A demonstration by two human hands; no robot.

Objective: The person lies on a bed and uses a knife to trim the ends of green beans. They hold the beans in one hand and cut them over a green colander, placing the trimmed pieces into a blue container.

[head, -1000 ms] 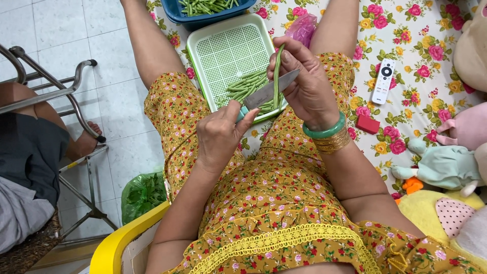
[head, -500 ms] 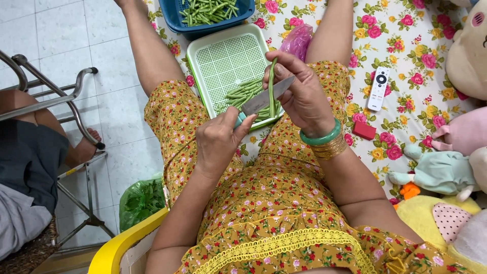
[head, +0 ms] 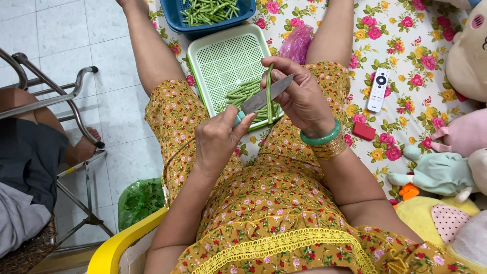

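Green perforated tray on her lap holds cut green beans, blue basket of beans beyond it, right hand pinching one long bean upright over the tray, left hand gripping the knife, blade against that bean.

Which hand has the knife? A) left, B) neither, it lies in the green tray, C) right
A: the left hand grips the knife by its handle, blade angled up to the long green bean that the right hand pinches above the green tray.
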